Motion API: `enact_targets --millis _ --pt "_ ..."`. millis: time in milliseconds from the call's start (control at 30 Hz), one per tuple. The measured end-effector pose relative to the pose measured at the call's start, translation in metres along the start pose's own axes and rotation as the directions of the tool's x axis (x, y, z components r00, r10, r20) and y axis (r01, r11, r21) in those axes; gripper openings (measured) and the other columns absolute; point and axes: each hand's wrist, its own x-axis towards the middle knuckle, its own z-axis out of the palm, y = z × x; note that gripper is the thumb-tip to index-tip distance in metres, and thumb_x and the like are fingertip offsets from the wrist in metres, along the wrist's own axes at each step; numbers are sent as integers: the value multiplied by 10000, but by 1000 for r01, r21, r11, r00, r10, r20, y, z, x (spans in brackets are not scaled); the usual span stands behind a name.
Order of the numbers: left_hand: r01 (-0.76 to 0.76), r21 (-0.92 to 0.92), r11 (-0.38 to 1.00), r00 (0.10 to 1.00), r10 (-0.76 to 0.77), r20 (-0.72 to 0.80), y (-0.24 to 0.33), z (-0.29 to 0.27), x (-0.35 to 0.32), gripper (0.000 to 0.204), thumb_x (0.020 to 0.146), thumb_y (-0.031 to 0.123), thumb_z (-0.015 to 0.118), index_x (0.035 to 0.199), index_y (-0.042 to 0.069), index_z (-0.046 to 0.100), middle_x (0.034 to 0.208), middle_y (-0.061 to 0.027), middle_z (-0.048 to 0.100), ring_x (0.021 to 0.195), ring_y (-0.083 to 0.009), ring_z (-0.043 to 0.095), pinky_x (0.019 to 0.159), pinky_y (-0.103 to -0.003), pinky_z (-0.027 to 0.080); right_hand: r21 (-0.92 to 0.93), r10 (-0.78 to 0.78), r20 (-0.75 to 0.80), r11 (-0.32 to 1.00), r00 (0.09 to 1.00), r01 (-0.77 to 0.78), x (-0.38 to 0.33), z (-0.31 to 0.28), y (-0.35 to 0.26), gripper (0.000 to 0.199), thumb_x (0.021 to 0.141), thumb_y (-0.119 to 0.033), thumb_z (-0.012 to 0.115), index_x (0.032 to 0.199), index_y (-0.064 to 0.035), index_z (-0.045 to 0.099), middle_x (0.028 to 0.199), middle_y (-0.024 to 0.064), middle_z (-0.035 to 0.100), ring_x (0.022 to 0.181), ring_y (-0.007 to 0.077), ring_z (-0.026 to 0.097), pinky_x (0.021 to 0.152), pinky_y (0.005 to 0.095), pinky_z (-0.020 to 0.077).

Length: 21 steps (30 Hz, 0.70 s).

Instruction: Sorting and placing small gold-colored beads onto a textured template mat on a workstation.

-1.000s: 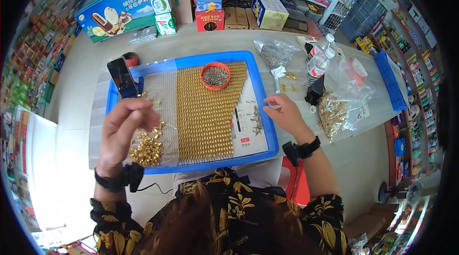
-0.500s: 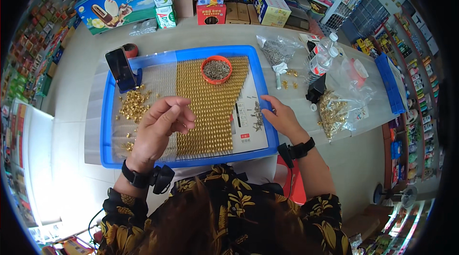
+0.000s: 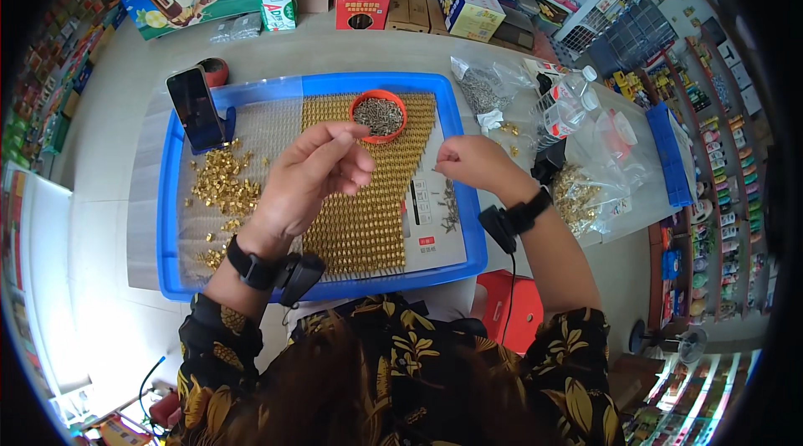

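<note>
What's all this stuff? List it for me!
Tray: 1, blue, on table
Table: 1, pale, beneath tray
Gold rows: many, gold, mid-tray
Loose gold pieces: many, gold, tray's left
Bowl: 1, orange, on rows
Silver pieces: many, silver, bowl and tray
Phone: 1, dark, tray's far left
Bottles: 2, clear, right of tray
Bags: 2 or more, clear, near bottles
Boxes: several, mixed, beyond table
Shop goods: many, mixed, both sides
Wristbands: 2, black, worn
Left hand: 1, bare, above rows
Right hand: 1, bare, above tray's edge

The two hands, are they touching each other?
Apart. The head view shows it: between the fingertips of the left hand and the right hand, you can plainly see rows of gold pieces.
</note>
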Motion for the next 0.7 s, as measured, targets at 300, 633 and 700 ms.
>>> enact_targets --millis 300,633,700 --pt "6 42 999 1000 -5 -22 4 -17 24 245 959 227 477 1103 46 558 848 -28 627 733 -86 600 643 -202 482 -504 17 94 863 995 32 32 30 6 119 706 -179 599 773 -98 654 762 91 657 736 281 636 631 407 491" --pt "23 432 901 998 6 -66 -7 -30 61 245 935 220 506 1080 28 554 845 -14 612 731 -74 584 635 -201 469 -520 -88 71 847 994 112 32 42 8 111 646 -123 587 692 -61 667 703 143 643 689 309 635 622 427 490" --pt "40 495 868 998 -14 -57 -6 -34 65 244 940 216 502 1098 38 557 888 -10 607 768 -73 578 666 -207 475 -511 -144 35 848 989 141 32 46 8 121 640 -134 592 700 -66 671 701 142 643 685 310 634 617 420 489"
